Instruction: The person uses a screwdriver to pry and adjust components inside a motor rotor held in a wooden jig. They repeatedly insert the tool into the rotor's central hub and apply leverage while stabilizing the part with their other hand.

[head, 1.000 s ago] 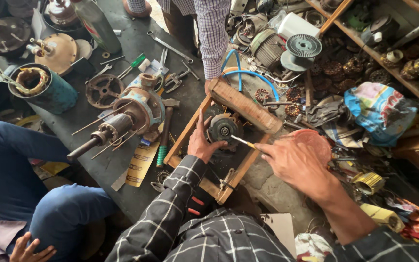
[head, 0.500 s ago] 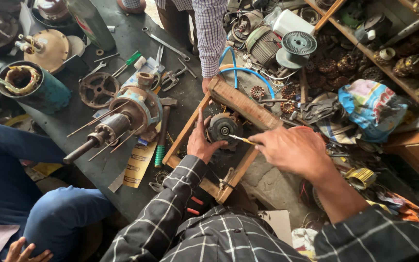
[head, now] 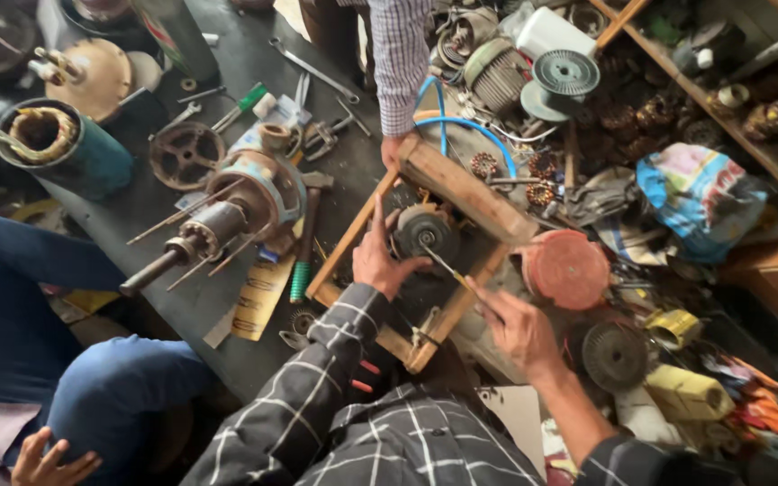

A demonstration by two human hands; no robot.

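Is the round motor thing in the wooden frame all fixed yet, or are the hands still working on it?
Not finished, it seems. Done: the round motor part sits inside the wooden frame. In hand: the left hand steadies it while the right hand pokes a thin tool at its edge. Left: a bigger motor with long rods lies open on the dark table.

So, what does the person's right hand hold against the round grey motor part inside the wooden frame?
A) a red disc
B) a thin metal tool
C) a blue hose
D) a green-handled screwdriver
B: the right hand grips a thin metal tool whose tip meets the round grey motor part, which the left hand steadies inside the wooden frame.
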